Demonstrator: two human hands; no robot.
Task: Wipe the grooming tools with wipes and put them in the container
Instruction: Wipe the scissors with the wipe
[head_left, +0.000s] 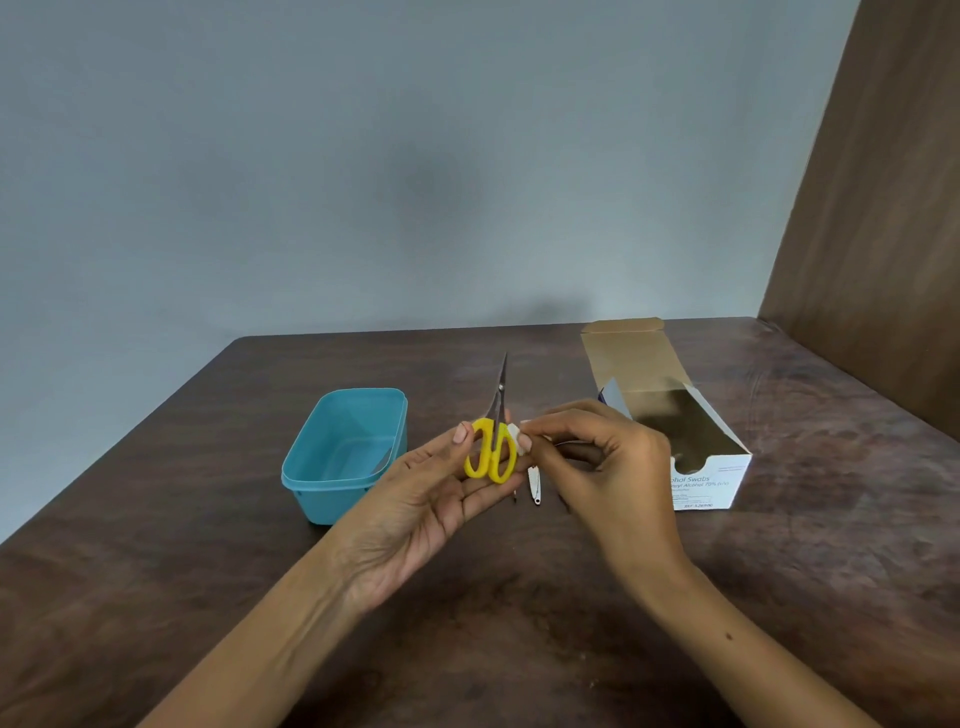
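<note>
My left hand holds small scissors by their yellow handles, the steel blades pointing up and away. My right hand pinches a small white wipe against the right side of the yellow handle. A teal plastic container stands just left of my left hand, with a metal tool partly visible inside near its right wall. On the table below my hands lies a nail clipper, partly hidden by my fingers.
An open white box of alcohol swabs lies on the dark brown table to the right of my right hand, lid flap up. A grey wall runs behind the table and a brown wooden panel rises at the right.
</note>
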